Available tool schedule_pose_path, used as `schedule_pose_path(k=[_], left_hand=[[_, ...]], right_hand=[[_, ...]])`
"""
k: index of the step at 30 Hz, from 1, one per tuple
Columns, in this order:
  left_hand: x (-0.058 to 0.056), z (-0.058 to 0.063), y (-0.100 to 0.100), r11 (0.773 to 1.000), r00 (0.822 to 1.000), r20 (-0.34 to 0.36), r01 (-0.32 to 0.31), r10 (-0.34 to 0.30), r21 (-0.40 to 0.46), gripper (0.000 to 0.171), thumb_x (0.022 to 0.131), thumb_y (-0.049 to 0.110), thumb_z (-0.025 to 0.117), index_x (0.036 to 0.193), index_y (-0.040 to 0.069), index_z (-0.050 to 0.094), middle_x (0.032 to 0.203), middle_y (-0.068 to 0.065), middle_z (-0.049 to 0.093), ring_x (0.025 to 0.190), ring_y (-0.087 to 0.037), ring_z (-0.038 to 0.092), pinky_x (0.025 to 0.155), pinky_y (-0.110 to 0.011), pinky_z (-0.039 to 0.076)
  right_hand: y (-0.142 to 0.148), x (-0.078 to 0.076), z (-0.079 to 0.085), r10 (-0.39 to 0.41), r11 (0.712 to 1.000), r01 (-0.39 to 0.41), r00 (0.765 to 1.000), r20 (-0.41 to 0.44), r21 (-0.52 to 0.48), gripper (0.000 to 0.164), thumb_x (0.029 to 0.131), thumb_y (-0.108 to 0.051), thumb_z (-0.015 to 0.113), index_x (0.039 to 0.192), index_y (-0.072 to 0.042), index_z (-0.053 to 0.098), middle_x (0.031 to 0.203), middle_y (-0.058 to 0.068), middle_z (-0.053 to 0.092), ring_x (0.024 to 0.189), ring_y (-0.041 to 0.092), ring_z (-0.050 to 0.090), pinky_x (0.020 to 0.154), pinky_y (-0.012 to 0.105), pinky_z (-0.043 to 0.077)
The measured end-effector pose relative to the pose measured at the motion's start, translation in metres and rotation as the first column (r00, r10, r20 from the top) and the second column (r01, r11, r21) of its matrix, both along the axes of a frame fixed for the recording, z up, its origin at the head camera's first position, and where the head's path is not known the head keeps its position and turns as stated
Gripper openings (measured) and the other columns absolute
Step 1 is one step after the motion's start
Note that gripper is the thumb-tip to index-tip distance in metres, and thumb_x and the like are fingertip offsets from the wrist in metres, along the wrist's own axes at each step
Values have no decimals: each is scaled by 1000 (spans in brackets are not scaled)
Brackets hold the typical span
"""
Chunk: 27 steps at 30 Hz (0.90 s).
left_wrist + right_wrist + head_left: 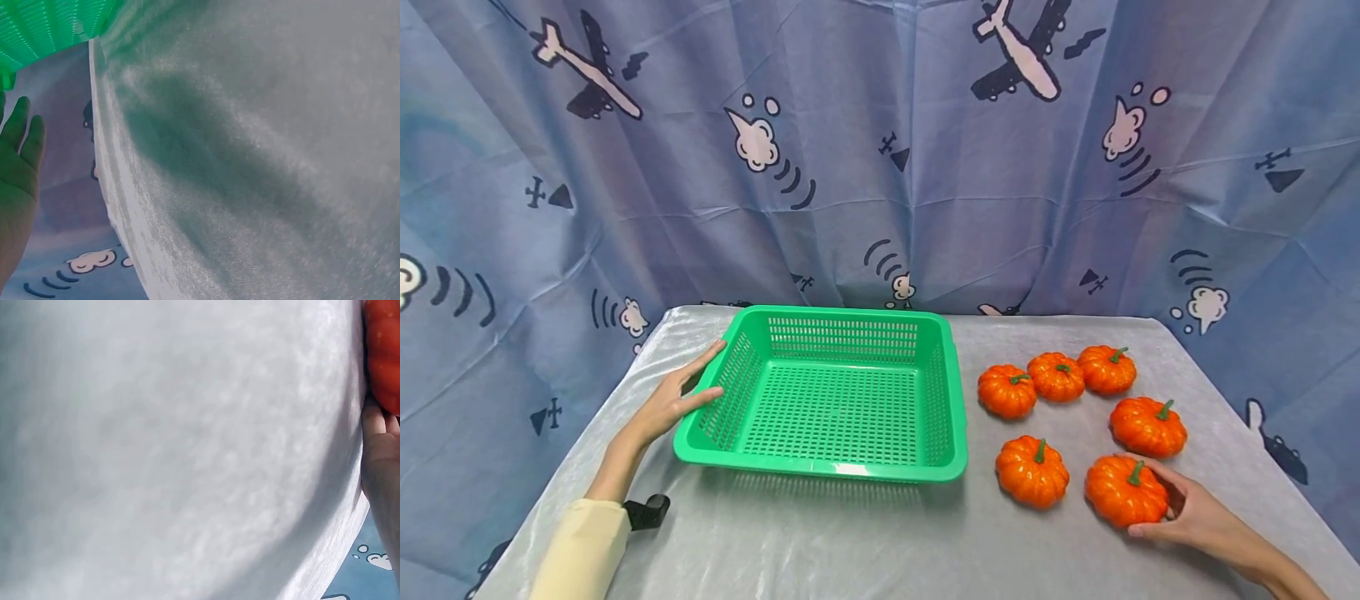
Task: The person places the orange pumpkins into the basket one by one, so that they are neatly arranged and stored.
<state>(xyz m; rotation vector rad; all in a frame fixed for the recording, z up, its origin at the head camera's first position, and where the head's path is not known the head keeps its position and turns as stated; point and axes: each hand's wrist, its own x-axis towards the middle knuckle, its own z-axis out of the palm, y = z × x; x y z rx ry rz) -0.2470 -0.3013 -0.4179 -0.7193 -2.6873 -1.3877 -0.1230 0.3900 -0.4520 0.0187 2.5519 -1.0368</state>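
A green plastic basket (842, 467) with slotted walls and floor sits on the table, its inside bare. My left hand (673, 400) is at the basket's left side, fingers extended along the rim and thumb reaching over it. In the left wrist view, the straight fingers of that hand (19, 162) lie close under the basket's wall (56, 28). At the front right, my right hand (1198, 517) grips a shiny orange pumpkin (1123, 492) from its right side, thumb in front and fingers behind. The right wrist view catches only part of that pumpkin (384, 356) above the fingers.
More small orange pumpkins stand right of the basket: one (1032, 472) left of the gripped one, another (1148, 427) just behind it, and a back row including this pumpkin (1007, 392). A pale cloth (865, 542) covers the table. A blue patterned curtain (850, 167) hangs behind.
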Motion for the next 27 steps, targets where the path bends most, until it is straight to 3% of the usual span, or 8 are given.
schedule_pose_path(k=[5,9,19,22,24,27], left_hand=[[-1,-1,1,1000,1000,-2,8,-8,14,71,91,16,60,153,19,25,158,-13,18,142,-39,17,107,-67,16],[-1,-2,1,1000,1000,-7,9,-8,21,71,91,15,60,153,18,25,158,-13,18,142,-39,18,107,-66,17],[0,-3,1,1000,1000,-15,-3,3,22,71,92,15,60,153,19,25,158,-12,19,142,-38,18,107,-65,18],[-1,-4,1,1000,1000,-14,-6,6,28,70,92,15,59,153,20,25,158,-10,19,142,-37,19,107,-65,18],[-1,-5,0,999,1000,-11,-4,4,40,70,92,15,59,153,21,26,158,-9,19,142,-36,18,108,-64,17],[-1,-6,0,999,1000,-13,-3,3,47,69,92,15,59,153,21,26,158,-9,19,143,-35,18,108,-63,17]], right_hand=[[-1,-3,6,-15,999,16,1000,-14,44,94,87,-34,69,139,23,17,138,45,28,122,58,33,95,65,36],[-4,-7,19,-22,996,28,997,-73,80,95,85,-32,72,138,25,19,135,47,29,121,58,34,94,63,38],[-32,-34,59,-10,1000,11,982,-187,3,97,81,-23,77,139,25,16,137,44,29,123,56,35,87,35,52],[-44,-48,69,8,1000,-10,977,-213,-7,100,80,-23,78,140,24,14,139,44,26,124,57,33,94,43,47],[-53,-58,76,21,1000,-24,974,-226,-10,101,80,-24,79,141,23,13,140,44,25,125,57,32,96,56,38],[-67,-71,83,36,998,-49,972,-233,-50,103,80,-23,79,143,22,11,143,43,20,128,56,29,98,59,32]])
